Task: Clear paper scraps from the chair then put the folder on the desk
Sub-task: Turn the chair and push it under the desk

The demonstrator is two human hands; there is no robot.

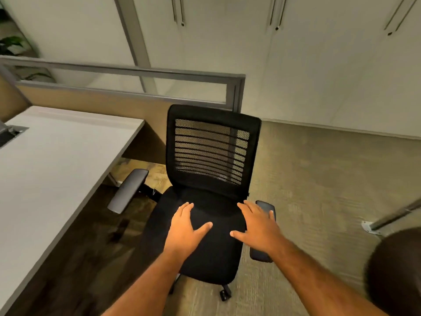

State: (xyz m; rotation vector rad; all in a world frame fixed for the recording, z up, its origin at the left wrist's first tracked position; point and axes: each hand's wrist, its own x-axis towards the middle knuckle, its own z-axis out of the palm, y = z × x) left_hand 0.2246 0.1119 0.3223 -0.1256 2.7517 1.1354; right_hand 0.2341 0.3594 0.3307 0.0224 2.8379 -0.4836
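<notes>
Standing at frame centre, the black office chair (211, 236) has a padded fabric seat and slatted mesh backrest (211, 151) facing the camera, its long axis running up the frame. Left hand (185, 226) and right hand (257, 224) lie flat, fingers spread, on the seat, gripping nothing. White laminate desk (57, 165) occupies frame left.

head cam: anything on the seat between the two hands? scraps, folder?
Nothing shows there. In the head view, only bare black seat fabric lies between the left hand and right hand; no scraps or folder visible.
</notes>
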